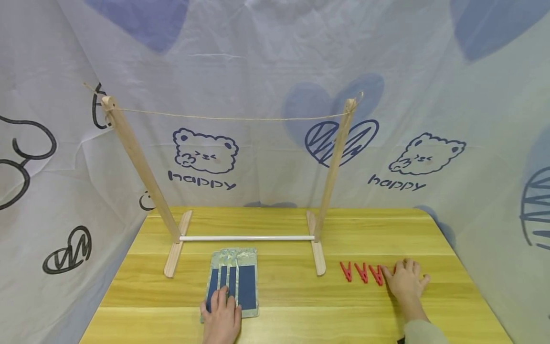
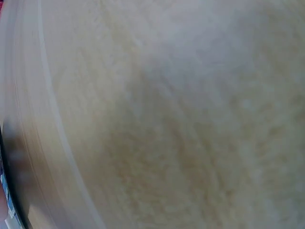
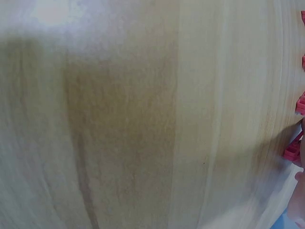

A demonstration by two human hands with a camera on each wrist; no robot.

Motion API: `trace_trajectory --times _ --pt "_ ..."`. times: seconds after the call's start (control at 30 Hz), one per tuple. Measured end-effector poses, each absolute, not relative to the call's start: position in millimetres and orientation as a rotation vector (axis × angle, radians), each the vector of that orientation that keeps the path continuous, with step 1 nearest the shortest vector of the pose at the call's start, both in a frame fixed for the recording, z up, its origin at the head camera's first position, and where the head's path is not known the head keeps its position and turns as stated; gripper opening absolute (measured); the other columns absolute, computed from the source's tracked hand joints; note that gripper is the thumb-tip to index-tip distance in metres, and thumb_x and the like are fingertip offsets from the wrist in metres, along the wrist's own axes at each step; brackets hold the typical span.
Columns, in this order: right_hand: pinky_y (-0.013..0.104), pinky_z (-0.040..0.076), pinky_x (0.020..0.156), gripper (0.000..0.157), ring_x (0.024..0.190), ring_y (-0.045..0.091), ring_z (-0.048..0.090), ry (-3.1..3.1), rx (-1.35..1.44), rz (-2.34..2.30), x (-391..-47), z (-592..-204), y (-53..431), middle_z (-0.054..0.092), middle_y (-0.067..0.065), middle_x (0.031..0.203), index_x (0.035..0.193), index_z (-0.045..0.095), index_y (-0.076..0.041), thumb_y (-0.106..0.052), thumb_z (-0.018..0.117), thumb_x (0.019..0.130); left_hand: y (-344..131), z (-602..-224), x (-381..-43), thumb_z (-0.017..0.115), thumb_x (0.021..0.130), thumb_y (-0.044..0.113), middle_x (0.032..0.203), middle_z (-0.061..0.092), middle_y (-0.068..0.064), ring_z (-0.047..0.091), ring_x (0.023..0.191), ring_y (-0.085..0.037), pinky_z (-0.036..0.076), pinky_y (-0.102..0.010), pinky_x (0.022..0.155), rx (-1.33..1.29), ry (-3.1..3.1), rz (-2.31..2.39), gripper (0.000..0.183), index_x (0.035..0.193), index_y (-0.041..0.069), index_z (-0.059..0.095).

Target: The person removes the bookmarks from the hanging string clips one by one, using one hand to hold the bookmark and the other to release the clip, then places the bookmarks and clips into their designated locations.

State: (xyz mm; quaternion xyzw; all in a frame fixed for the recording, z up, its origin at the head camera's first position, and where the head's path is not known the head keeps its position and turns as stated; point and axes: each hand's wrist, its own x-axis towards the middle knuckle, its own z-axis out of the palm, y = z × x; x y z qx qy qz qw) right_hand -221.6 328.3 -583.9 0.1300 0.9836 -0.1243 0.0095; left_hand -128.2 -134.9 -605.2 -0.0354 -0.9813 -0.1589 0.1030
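My left hand (image 1: 222,317) rests palm down, fingertips on a fanned stack of flat rectangular pieces (image 1: 247,286), dark blue with pale patterned borders. In the left wrist view only a sliver of the stack shows at the lower left edge. At the right, my right hand (image 1: 406,282) reaches down over a red clothespin (image 3: 292,150), its fingers spread and the thumb beside the pin. The hand hides most of that pin in the head view. Left of it lie three more red clothespins (image 1: 362,272) in a row.
Behind the stack stands a wooden frame with a left post (image 1: 142,162), a right post (image 1: 336,167) and a white crossbar (image 1: 247,238). A thin string (image 1: 227,117) spans the post tops. A printed cloth (image 1: 266,57) hangs behind the wooden table (image 1: 292,310).
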Motion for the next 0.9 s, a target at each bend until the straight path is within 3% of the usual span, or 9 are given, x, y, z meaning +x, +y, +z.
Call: trace_trajectory --times 0.23,0.53,0.9 --pt "0.069 0.005 0.091 0.081 0.122 0.047 0.015 3.048 0.403 -0.355 -223.0 -587.3 328.3 0.026 0.03 0.129 0.12 0.042 0.011 -0.063 0.028 0.09 -134.1 -606.2 -127.5 0.052 0.089 0.022 0.125 0.04 -0.017 0.029 0.116 -0.035 0.014 -0.061 0.087 -0.108 -2.919 -0.442 0.017 0.084 0.006 0.054" --pt "0.068 0.005 0.091 0.078 0.122 0.047 0.015 3.049 0.417 -0.363 -223.3 -592.5 328.3 0.026 0.031 0.128 0.119 0.039 0.012 -0.06 0.027 0.092 -133.7 -605.3 -127.7 0.053 0.087 0.021 0.124 0.043 -0.017 0.03 0.117 -0.035 0.015 -0.061 0.087 -0.107 -2.899 -0.43 0.016 0.084 0.005 0.054" --pt "0.068 0.003 0.092 0.08 0.122 0.047 0.015 3.043 0.436 -0.402 -222.2 -592.7 327.0 0.026 0.032 0.128 0.116 0.039 0.011 -0.063 0.025 0.09 -134.7 -604.6 -130.0 0.051 0.089 0.025 0.134 0.04 -0.016 0.026 0.126 -0.035 0.013 -0.062 0.088 -0.099 -2.947 -0.44 0.017 0.079 0.011 0.052"
